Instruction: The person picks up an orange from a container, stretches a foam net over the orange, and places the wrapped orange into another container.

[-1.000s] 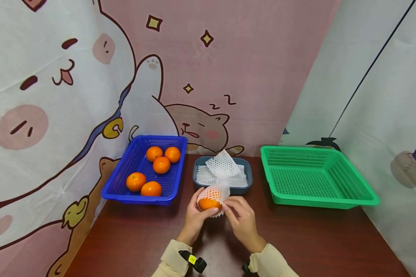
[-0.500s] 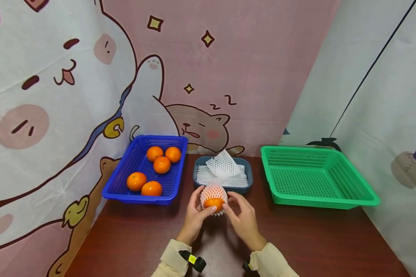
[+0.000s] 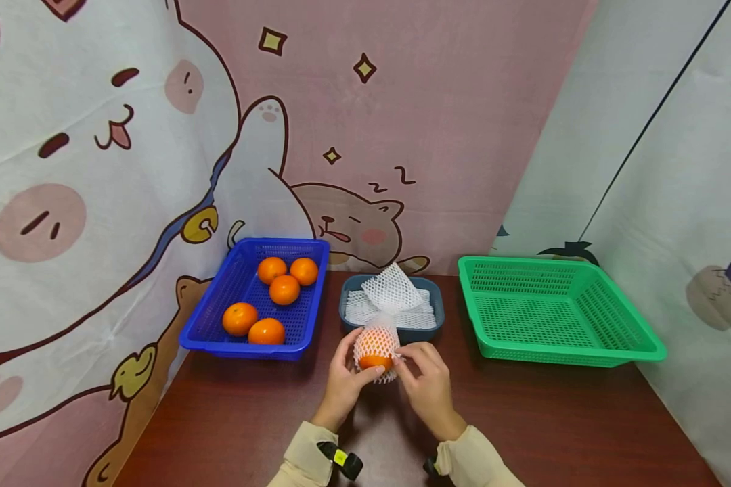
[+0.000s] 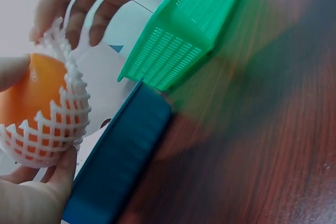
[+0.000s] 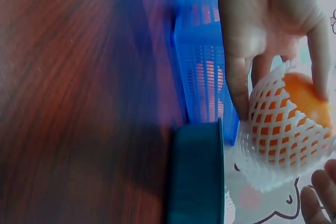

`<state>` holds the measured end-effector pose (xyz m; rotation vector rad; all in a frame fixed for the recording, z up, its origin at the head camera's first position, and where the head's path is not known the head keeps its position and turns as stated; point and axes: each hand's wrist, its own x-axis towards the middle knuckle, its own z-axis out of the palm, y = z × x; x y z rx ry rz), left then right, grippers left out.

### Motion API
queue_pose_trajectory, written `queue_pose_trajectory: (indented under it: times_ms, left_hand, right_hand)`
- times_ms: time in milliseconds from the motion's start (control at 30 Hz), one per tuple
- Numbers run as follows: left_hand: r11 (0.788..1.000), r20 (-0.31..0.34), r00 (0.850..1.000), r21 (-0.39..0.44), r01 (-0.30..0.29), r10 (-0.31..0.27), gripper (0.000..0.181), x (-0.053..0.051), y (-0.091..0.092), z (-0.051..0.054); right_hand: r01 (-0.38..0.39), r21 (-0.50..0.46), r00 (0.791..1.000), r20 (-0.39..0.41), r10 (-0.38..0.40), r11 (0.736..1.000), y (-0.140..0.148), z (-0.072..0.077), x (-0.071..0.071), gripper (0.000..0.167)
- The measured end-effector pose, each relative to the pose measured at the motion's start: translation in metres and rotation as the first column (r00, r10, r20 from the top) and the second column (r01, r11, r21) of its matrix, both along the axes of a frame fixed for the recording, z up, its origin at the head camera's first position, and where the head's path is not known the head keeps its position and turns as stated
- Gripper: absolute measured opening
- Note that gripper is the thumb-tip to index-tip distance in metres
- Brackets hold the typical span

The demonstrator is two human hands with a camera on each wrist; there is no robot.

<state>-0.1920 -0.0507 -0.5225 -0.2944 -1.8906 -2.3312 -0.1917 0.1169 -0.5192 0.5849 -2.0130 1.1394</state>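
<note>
An orange (image 3: 375, 363) sits partly inside a white foam net sleeve (image 3: 378, 338), its near side still bare. My left hand (image 3: 344, 385) grips the netted orange from the left, thumb on the bare peel. From the right, my right hand (image 3: 428, 385) pinches the edge of the foam net between thumb and finger. In the left wrist view that edge is stretched away from the orange (image 4: 37, 87) toward the right hand's fingers. The right wrist view shows the foam net (image 5: 275, 129) covering much of the fruit.
Behind the hands stands a grey-blue tray (image 3: 424, 334) with several white foam nets (image 3: 396, 297). A blue basket (image 3: 244, 350) with several oranges (image 3: 284, 289) is at the left. A green basket (image 3: 560, 352) stands at the right on the brown table (image 3: 524, 412).
The foam net has come further down over the orange. My right hand let its pinch loosen against the fruit, then drew the net's edge out to the right again.
</note>
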Motion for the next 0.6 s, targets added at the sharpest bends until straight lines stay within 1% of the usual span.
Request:
queue_pose_trajectory:
  times_ms: [133,167,267,367,400,500,533,600]
  left_hand:
    - [0.999,-0.008,0.999,-0.005,-0.036,0.036,0.075,0.007,0.002,0.015]
    - [0.999,-0.021,0.999,0.006,-0.044,0.044,0.075,0.006,0.002,0.013]
    - [0.998,-0.055,0.997,0.042,-0.049,0.051,0.079,0.001,0.003,-0.001]
    - [0.997,-0.113,0.992,0.064,-0.042,0.049,0.081,-0.005,0.002,-0.014]
    - [0.997,-0.118,0.992,0.057,-0.044,0.05,0.081,-0.005,0.002,-0.012]
    - [0.996,-0.16,0.984,0.002,-0.084,0.083,0.076,-0.001,0.002,-0.003]
    - [0.994,-0.171,0.98,-0.026,-0.105,0.099,0.074,0.001,0.002,0.001]
    - [0.991,-0.169,0.98,-0.063,-0.122,0.11,0.071,0.003,0.002,0.006]
  right_hand:
    - [-0.07,-0.013,0.994,-0.083,0.068,0.997,-0.006,0.0,0.004,0.022]
    - [-0.082,-0.016,0.992,-0.097,0.08,0.997,-0.008,0.0,0.005,0.023]
    - [-0.129,-0.036,0.982,-0.141,0.122,0.991,-0.018,0.014,0.015,0.027]
    - [-0.174,-0.058,0.97,-0.183,0.161,0.983,-0.027,0.026,0.023,0.026]
    - [-0.188,-0.064,0.967,-0.189,0.173,0.98,-0.029,0.033,0.027,0.026]
    - [-0.205,-0.062,0.964,-0.187,0.19,0.977,-0.031,0.033,0.029,0.026]
    - [-0.209,-0.056,0.965,-0.174,0.196,0.976,-0.03,0.033,0.03,0.027]
    - [-0.234,-0.054,0.966,-0.128,0.226,0.971,-0.027,0.031,0.03,0.028]
